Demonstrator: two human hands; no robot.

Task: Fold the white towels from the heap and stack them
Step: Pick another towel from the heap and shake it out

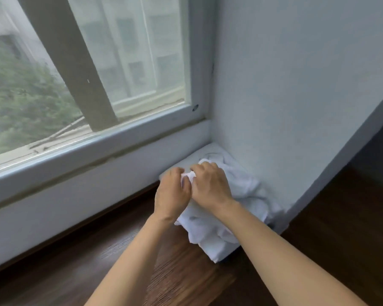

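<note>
Two hands meet on one bunched fold of white towel [188, 176] at the near-left top of the heap [234, 195]. The heap lies in the corner where the wall [296, 85] meets the ledge below the window [97, 74], on a low white platform [210, 149] standing on the dark wood floor [164, 272]. No folded stack is visible in this view.

Grip state: the left hand [171, 194] has its fingers curled round the bunched fold from the left; the right hand [210, 184] has its fingers curled over the same fold from the right. The two grips touch, with only a small knot of cloth showing between them.

Governing relation: the bulk of the heap extends away from the grips toward the far right, along the wall, and drapes down over the near edge of the platform. The heap's long axis runs from the window corner toward the near right. The right hand lies over the heap; the left hand is at its left margin, next to bare platform.

Judgement: the step in hand appears to be the separation of one towel from the heap. The coming move probably requires a lift up and toward the person, away from the wall, with the grips then parting along one edge. Adjacent layers may drag along, since the folds overlap and individual towels cannot be told apart.
</note>
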